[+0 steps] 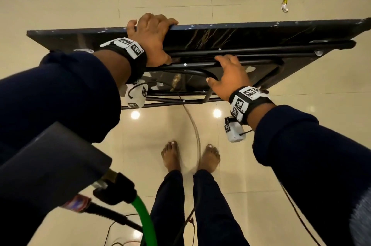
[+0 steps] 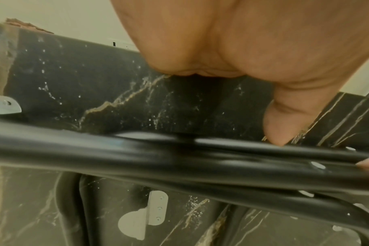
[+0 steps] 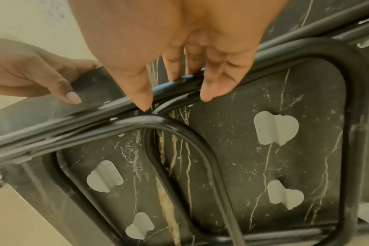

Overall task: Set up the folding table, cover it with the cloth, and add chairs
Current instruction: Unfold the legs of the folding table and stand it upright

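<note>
The folding table (image 1: 261, 38) stands on its long edge on the floor, black marbled underside (image 2: 116, 83) facing me, legs folded flat. My left hand (image 1: 152, 32) grips the upper edge, fingers curled over the top and thumb (image 2: 284, 119) pressed on the underside. My right hand (image 1: 228, 75) lies spread on the folded black leg tubes (image 1: 200, 74), and its straight fingertips (image 3: 141, 99) touch a tube (image 3: 200, 141) without closing round it. White clips (image 3: 274, 129) are fixed to the underside. No cloth or chair is in view.
Glossy beige floor tiles surround the table. A small yellow and white object (image 1: 285, 2) lies beyond it at the right. A thin cable (image 1: 195, 131) runs between my bare feet (image 1: 170, 155). A green cable (image 1: 144, 215) hangs at lower left.
</note>
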`<state>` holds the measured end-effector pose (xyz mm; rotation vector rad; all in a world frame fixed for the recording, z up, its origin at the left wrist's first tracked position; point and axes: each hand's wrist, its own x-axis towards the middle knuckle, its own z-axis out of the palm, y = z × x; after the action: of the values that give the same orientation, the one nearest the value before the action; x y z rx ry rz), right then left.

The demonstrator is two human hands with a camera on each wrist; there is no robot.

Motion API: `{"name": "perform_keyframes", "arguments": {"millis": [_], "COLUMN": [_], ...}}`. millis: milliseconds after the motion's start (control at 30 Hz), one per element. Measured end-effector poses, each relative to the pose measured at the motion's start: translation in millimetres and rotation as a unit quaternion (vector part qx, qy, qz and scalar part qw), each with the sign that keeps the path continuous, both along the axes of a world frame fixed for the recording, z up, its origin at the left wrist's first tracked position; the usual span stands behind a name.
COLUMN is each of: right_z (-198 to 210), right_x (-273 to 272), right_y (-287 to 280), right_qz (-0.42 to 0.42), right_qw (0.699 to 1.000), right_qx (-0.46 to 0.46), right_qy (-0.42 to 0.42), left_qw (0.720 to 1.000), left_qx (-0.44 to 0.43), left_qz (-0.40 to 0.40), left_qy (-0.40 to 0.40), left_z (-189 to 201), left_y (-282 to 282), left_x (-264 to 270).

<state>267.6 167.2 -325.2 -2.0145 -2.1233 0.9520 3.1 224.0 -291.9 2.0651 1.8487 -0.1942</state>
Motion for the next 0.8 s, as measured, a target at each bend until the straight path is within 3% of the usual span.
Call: {"name": "perform_keyframes", "arguments": {"millis": [367, 800], "right_z": [-12.3, -0.8], "right_x": [0.3, -0.8], "right_y": [-3.5, -16.0], "right_qz": [0.056, 0.042], "right_qw": [0.997, 0.998], "right_qx": [-0.012, -0.032], "right_qy": [-0.053, -0.045], "left_qw": [0.999, 0.998], "left_qx": [-0.034, -0.062], "left_qz": [-0.011, -0.021], "left_qy": [0.009, 0.008], "left_z": [3.2, 7.4], "left_y": [-4.4, -5.3], "left_x": [-2.6, -3.5]}}
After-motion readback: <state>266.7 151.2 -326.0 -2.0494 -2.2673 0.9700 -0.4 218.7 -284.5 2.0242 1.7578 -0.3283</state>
